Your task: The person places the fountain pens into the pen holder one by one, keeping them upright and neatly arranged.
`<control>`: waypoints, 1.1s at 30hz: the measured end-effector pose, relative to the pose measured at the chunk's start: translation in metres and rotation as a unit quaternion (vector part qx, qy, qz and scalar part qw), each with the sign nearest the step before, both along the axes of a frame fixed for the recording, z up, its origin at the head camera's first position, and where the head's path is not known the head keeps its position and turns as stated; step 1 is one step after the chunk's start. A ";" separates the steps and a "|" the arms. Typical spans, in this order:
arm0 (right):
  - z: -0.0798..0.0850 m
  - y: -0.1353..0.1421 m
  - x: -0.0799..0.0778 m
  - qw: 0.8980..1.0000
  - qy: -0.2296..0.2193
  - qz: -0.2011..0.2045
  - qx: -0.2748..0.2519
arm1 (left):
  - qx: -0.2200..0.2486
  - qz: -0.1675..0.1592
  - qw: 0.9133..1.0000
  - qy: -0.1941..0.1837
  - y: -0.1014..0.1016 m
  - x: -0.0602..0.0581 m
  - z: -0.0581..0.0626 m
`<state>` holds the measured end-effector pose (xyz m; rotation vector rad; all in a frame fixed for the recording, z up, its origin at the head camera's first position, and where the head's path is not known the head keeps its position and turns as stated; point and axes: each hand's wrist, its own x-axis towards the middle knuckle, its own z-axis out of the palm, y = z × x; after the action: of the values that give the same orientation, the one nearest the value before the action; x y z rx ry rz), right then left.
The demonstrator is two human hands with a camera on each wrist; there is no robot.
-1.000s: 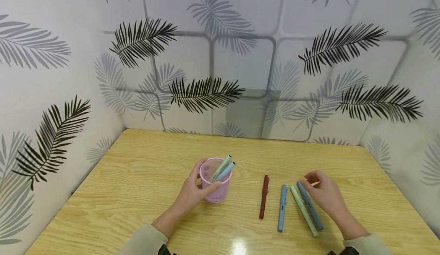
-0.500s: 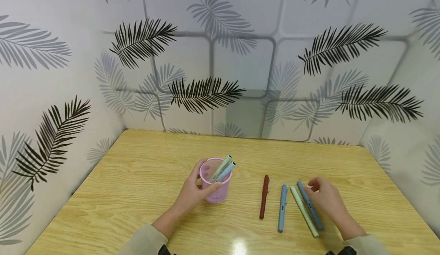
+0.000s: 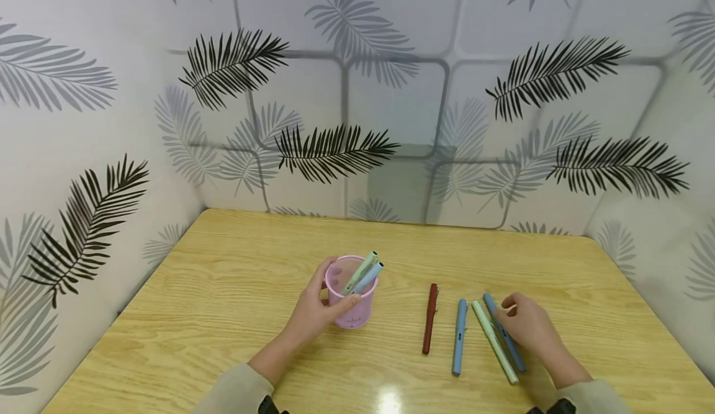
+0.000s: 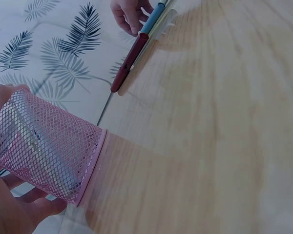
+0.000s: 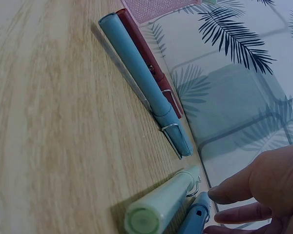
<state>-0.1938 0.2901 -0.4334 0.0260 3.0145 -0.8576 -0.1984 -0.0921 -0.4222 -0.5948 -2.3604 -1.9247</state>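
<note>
Fingers (image 4: 49,207) of the left hand (image 3: 313,313) curl round a pink mesh cup (image 3: 360,310) and hold it, with the thumb (image 3: 347,304) at the front near the rim. The cup looks upright on the wooden table (image 3: 251,246). Two pens lean inside it, a pale green pen (image 3: 359,271) and a light blue pen (image 3: 368,277), and their tops poke out over the rim on the right side.

To the right of the cup, four more pens lie in a row on the table. First is a red pen (image 3: 430,319), then a sky blue pen (image 3: 460,336), then a mint green pen (image 3: 494,342), then a dark blue pen (image 3: 511,347). The last two lie slanted, just beside each other, with their far ends more to the left.

The right hand (image 3: 529,326) is by the far end of the dark blue pen. Its fingers are loose and a little bent, and they do not hold anything tight. The tips are right at the pen, but I cannot tell if they really touch it.

Both arms have light sleeves (image 3: 240,392). Behind the table is a pale wall (image 3: 396,110) with black and gray leaves (image 3: 337,154) on it.
</note>
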 end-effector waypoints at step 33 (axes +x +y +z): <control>0.004 -0.003 -0.009 0.999 -0.039 0.013 0.003 | 0.000 -0.005 1.000 0.005 -0.001 0.001 0.001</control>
<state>-0.2033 0.2867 -0.4291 0.0190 2.9389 -0.8257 -0.1977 -0.0936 -0.4214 -0.6144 -2.3556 -1.9221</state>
